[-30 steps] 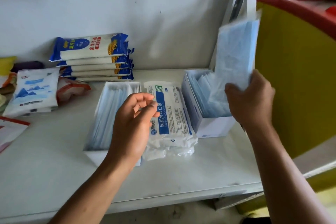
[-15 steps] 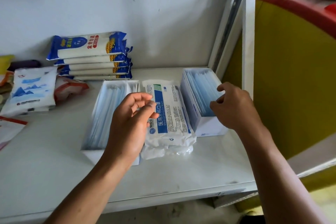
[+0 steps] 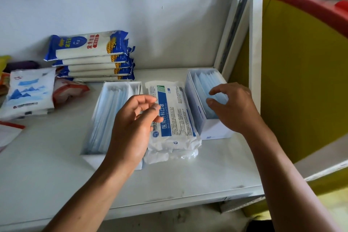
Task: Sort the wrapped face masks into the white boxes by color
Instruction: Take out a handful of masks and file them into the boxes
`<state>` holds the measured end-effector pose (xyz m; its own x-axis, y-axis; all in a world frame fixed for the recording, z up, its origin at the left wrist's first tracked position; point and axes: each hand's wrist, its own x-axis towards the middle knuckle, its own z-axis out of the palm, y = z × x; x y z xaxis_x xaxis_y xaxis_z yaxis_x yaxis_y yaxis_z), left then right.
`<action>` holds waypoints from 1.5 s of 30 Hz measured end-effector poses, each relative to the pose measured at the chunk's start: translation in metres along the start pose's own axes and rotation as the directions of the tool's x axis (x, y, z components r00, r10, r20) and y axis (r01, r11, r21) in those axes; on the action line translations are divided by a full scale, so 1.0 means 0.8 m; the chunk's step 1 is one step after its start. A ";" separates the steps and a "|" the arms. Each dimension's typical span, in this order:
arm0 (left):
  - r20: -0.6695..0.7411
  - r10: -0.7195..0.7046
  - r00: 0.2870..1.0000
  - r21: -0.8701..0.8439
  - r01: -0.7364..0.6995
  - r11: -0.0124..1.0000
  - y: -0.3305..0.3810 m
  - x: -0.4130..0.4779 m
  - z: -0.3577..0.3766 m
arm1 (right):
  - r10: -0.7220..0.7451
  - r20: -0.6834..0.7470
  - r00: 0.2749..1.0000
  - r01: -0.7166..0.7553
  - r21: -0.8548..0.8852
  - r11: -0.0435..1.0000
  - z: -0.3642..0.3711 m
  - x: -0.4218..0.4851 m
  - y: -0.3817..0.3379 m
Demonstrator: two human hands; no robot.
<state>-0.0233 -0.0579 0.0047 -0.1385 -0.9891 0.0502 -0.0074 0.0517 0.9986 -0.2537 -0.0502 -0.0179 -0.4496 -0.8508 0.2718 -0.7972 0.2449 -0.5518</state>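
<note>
Now: left hand [image 3: 131, 124] loose, empty, over left box [image 3: 93, 160]; right hand [image 3: 235, 107] spread, empty, over right box [image 3: 216, 130].

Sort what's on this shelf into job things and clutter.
Job: left white box, right white box, blue wrapped masks in them, surgical mask pack between.
Clutter: noodle packets, mountain-print bag, red-and-white packet.

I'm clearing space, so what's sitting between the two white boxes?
A stack of surgical mask packs lies between the left box and the right box, seen in the head view.
</note>
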 end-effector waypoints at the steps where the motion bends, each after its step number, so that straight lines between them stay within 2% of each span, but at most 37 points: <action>1: 0.004 -0.001 1.000 0.003 0.001 1.000 0.000 0.000 0.001 | -0.021 0.024 0.999 0.021 -0.017 1.000 0.003 0.000 0.000; 4: 0.011 0.000 1.000 0.007 0.000 1.000 -0.001 0.000 0.001 | 0.013 0.081 0.997 -0.006 -0.091 0.996 0.004 -0.003 -0.003; 9: 0.018 0.009 1.000 0.009 -0.009 1.000 -0.001 0.000 -0.001 | 0.066 0.041 0.997 -0.059 -0.137 0.989 -0.002 -0.004 0.000; 14: 0.022 0.020 1.000 0.008 -0.020 1.000 -0.003 0.001 -0.002 | 0.140 0.080 0.987 -0.120 -0.214 0.970 -0.001 -0.007 -0.003; 17: 0.022 0.024 0.999 0.011 -0.024 1.000 -0.005 0.001 -0.003 | 0.064 -0.084 0.994 -0.071 -0.081 0.994 0.001 -0.004 0.002; 19: 0.023 0.029 0.999 0.017 -0.029 0.999 -0.006 0.002 -0.004 | 0.087 -0.178 0.980 -0.085 0.017 0.996 -0.006 0.001 0.003; 21: 0.022 0.032 0.999 0.018 -0.033 0.999 -0.007 0.004 -0.004 | 0.123 -0.231 0.965 -0.094 0.133 0.987 -0.016 0.004 0.000; 23: 0.020 0.026 0.999 0.000 -0.026 1.000 -0.008 0.005 -0.002 | 0.123 -0.253 0.960 -0.042 0.305 0.951 -0.026 0.003 -0.006; 25: 0.023 0.019 1.000 -0.013 -0.018 1.000 -0.010 0.006 0.000 | 0.103 -0.246 0.964 0.038 0.507 0.861 -0.033 -0.002 -0.017; 26: 0.031 0.009 0.999 -0.012 -0.008 1.000 -0.009 0.006 0.001 | 0.097 -0.214 0.972 0.061 0.627 0.777 -0.035 -0.005 -0.023; 28: 0.082 -0.037 0.996 -0.005 0.038 0.999 -0.009 0.004 0.003 | 0.063 -0.088 0.994 0.045 0.863 0.504 -0.032 -0.016 -0.043; 30: 0.156 -0.115 0.981 -0.046 0.123 0.991 -0.007 0.003 0.005 | -0.019 0.065 0.998 -0.060 0.977 0.202 -0.020 -0.030 -0.067; 31: 0.167 -0.138 0.976 -0.092 0.155 0.984 -0.006 0.004 0.005 | -0.065 0.131 0.989 -0.124 0.987 0.100 -0.010 -0.037 -0.077; 32: 0.145 -0.133 0.980 -0.147 0.154 0.977 -0.004 0.005 0.002 | -0.108 0.182 0.977 -0.176 0.983 0.060 -0.001 -0.044 -0.085; 33: 0.088 -0.103 0.991 -0.204 0.119 0.972 -0.002 0.009 -0.003 | -0.146 0.230 0.962 -0.221 0.972 0.078 0.008 -0.050 -0.092; 35: -0.070 0.001 0.998 -0.222 -0.016 0.975 0.006 0.021 -0.026 | -0.178 0.304 0.936 -0.266 0.941 0.212 0.020 -0.057 -0.099; 37: -0.202 0.116 0.973 -0.098 -0.138 0.986 0.017 0.036 -0.060 | -0.142 0.332 0.933 -0.272 0.906 0.325 0.022 -0.056 -0.100; 39: -0.279 0.196 0.940 0.107 -0.172 0.979 0.027 0.047 -0.098 | -0.076 0.333 0.940 -0.282 0.883 0.375 0.018 -0.050 -0.096; 42: -0.233 0.249 0.940 0.414 -0.136 0.900 0.031 0.056 -0.132 | -0.017 0.344 0.939 -0.304 0.849 0.433 0.012 -0.044 -0.090; 45: -0.107 0.248 0.963 0.600 -0.137 0.788 0.028 0.050 -0.129 | 0.014 0.372 0.928 -0.337 0.822 0.460 0.011 -0.042 -0.087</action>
<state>0.0733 -0.1107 0.0306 -0.0295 -0.9541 0.2979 -0.5808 0.2589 0.7718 -0.1797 -0.0428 0.0045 -0.2787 -0.9591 -0.0491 0.1157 0.0173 -0.9931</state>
